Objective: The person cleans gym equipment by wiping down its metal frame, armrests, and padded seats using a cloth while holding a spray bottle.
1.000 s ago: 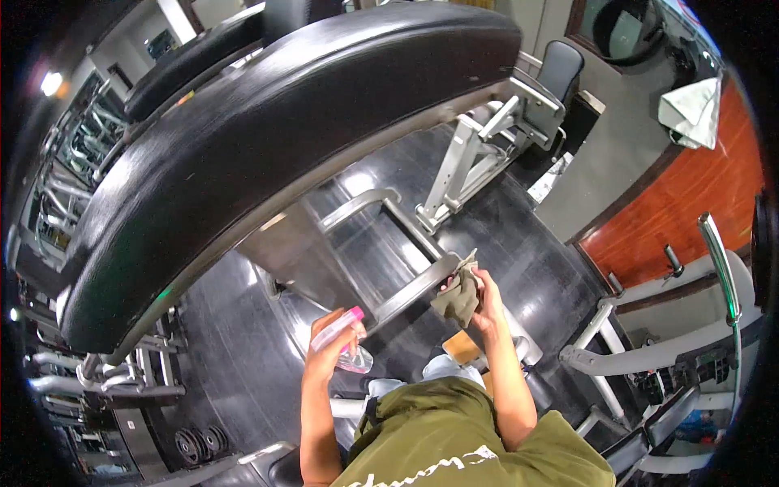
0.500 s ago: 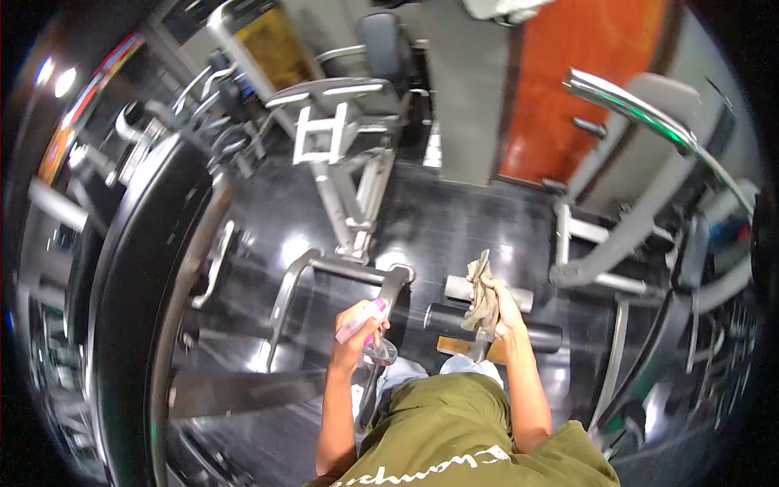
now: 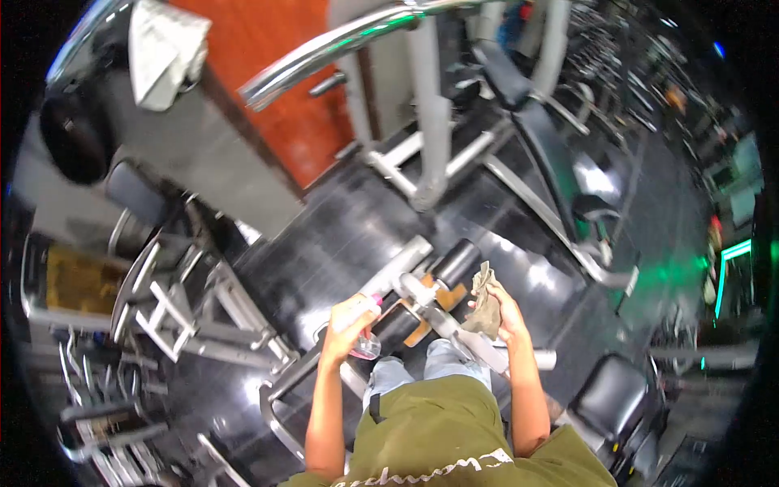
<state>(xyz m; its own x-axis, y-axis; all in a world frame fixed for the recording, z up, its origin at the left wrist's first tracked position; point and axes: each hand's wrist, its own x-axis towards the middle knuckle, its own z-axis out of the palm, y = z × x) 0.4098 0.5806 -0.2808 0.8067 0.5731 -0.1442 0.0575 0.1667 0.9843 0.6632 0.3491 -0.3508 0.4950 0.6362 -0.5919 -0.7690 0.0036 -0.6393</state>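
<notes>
My left hand (image 3: 349, 318) is wrapped round a clear spray bottle (image 3: 367, 347) with a pink part at its top. Its fingers cover much of the nozzle. In my right hand (image 3: 508, 312) is a crumpled grey-brown cloth (image 3: 484, 307), gripped between thumb and fingers and hanging down. Both hands are held out in front of my body, apart from each other. Between and beyond them stands a gym machine frame (image 3: 479, 344) with black foam rollers (image 3: 456, 261) and grey tubing.
A bench with a black pad (image 3: 542, 150) stands ahead to the right. A chrome handlebar (image 3: 341, 45) crosses the upper view before a red door (image 3: 284, 122). Another grey machine (image 3: 174, 312) is at the left. A black seat (image 3: 610, 396) lies at right. Dark tiles (image 3: 324, 219) cover the floor.
My view has swung to the right, so the door and machines have shifted left and the roller machine sits between my hands. Both hands still hold the bottle and cloth.
</notes>
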